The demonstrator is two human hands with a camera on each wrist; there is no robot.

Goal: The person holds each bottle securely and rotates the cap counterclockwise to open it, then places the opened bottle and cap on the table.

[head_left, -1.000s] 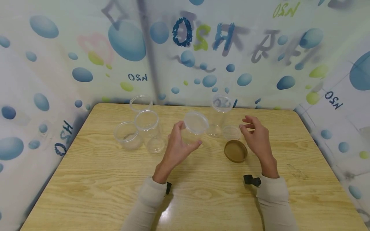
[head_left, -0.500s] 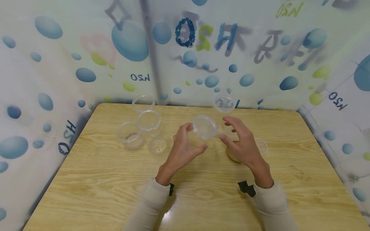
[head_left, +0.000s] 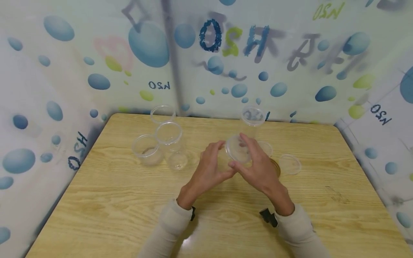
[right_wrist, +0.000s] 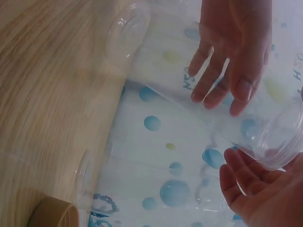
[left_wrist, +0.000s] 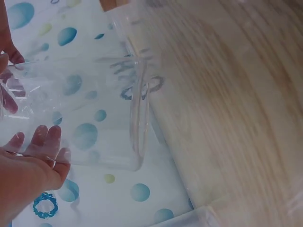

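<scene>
My left hand (head_left: 213, 166) grips the side of a tall clear plastic jar (left_wrist: 94, 113), its fingers round the body. Held above the table, the jar tilts with its round top (head_left: 237, 148) toward the head camera. Thumb and fingers of my right hand (head_left: 258, 166) curl about that top end from the right. In the right wrist view the right fingers (right_wrist: 241, 172) lie at the jar's ridged end, while the left hand (right_wrist: 236, 52) shows through the clear wall.
To the left stand clear jars (head_left: 169, 134) in a group, including a short wide one (head_left: 146, 150). Another tall jar (head_left: 253, 115) is at the back right. A gold-brown lid (head_left: 276, 168), partly hidden by my right hand, lies near a clear round lid (head_left: 289, 165) on the wooden table (head_left: 129, 208).
My right hand has moved left from beside the gold-brown lid to the jar's top and now grips it. The left hand has carried the jar slightly right.
</scene>
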